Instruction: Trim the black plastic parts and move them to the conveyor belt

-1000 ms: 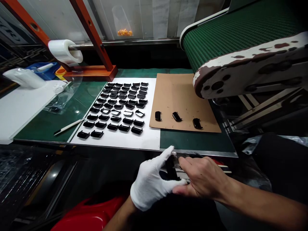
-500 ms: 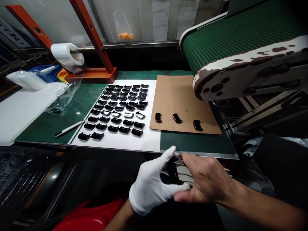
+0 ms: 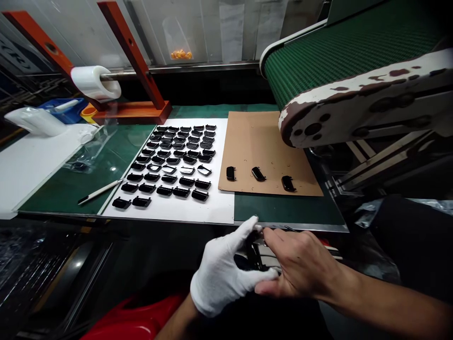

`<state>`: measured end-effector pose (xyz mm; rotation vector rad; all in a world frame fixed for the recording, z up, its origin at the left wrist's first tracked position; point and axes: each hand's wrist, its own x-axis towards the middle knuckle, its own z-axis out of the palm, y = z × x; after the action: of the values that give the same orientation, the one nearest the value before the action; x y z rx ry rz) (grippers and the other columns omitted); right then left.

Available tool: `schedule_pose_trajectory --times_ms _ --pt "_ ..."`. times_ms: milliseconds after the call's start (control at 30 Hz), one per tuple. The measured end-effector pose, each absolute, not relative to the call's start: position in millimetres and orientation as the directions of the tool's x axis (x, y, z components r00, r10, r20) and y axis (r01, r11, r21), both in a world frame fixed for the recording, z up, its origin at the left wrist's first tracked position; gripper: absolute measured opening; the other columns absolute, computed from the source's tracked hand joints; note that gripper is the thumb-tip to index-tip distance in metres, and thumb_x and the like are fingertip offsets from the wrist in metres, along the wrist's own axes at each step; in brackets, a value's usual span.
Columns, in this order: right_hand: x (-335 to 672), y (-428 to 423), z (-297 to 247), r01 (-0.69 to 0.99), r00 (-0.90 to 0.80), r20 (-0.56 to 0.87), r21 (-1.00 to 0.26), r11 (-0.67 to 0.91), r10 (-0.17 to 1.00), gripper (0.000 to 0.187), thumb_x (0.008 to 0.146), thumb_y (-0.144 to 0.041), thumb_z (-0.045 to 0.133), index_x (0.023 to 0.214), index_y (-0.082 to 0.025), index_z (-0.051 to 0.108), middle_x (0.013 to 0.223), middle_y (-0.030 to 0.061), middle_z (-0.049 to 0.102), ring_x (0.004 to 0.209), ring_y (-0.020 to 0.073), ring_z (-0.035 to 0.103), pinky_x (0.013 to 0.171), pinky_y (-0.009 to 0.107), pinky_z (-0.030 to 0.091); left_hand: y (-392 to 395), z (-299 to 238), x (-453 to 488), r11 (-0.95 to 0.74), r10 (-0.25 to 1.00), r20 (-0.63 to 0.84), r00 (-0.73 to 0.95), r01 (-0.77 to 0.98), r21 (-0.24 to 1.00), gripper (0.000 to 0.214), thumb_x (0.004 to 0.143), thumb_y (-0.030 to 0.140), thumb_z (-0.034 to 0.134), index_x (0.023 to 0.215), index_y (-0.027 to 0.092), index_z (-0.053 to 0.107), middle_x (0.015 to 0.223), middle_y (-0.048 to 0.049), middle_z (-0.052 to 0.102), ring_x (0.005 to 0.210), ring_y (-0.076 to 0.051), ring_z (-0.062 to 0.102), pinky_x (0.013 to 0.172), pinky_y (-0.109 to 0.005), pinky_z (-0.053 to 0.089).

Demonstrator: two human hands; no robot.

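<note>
We see the gloved fingers (image 3: 247, 225) of the left hand (image 3: 221, 274) closed around a small black part (image 3: 253, 255), held upright just below the near edge of the counter (image 3: 283, 211). The bare right hand (image 3: 304, 264) curls its fingers against the part's other side, touching it, though we cannot tell whether they grip. The counter is covered in green matting. On it lie a white sheet (image 3: 219, 208) bearing rows of black parts (image 3: 173, 160) and, just beside it to the right, a brown cardboard (image 3: 262, 137) with three loose parts (image 3: 258, 174). Most of the held part is hidden between the hands, and a red object (image 3: 134, 316) below is cut off by the frame. A pen-like tool (image 3: 99, 191) lies left of the sheet, a roll of clear film (image 3: 94, 81) hangs on an orange frame (image 3: 136, 111) behind, and a green conveyor belt (image 3: 336, 52) overhangs the cardboard's far right corner.
</note>
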<state>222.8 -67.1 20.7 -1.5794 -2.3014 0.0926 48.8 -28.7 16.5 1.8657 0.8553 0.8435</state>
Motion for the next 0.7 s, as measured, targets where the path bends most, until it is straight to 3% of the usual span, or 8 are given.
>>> schedule_pose_trajectory --times_ms 233,700 --pt "223.9 -66.8 18.1 0.902 -0.352 0.292 -0.148 0.405 0.889 0.084 0.080 -0.078 0.004 0.062 -0.016 0.057 0.050 0.0040 0.054 0.041 0.0166 0.053 0.041 0.032 0.022 -29.0 14.0 50.0 -0.365 0.824 0.204 0.529 0.220 0.904 0.076 0.062 0.029 0.082 0.131 0.016 0.051 0.109 -0.0048 0.071 0.092 -0.017 0.070 0.084 -0.020 0.056" --pt "224.0 -69.3 12.9 0.898 -0.377 0.245 -0.141 0.417 0.893 0.081 0.082 -0.076 0.004 0.063 -0.016 0.057 0.049 0.0032 0.055 0.038 0.0161 0.051 0.041 0.031 0.016 -29.7 6.3 48.8 -0.316 0.839 0.145 0.524 0.252 0.915 0.074 0.065 0.034 0.080 0.131 0.014 0.052 0.108 -0.0064 0.071 0.090 -0.019 0.070 0.085 -0.023 0.056"
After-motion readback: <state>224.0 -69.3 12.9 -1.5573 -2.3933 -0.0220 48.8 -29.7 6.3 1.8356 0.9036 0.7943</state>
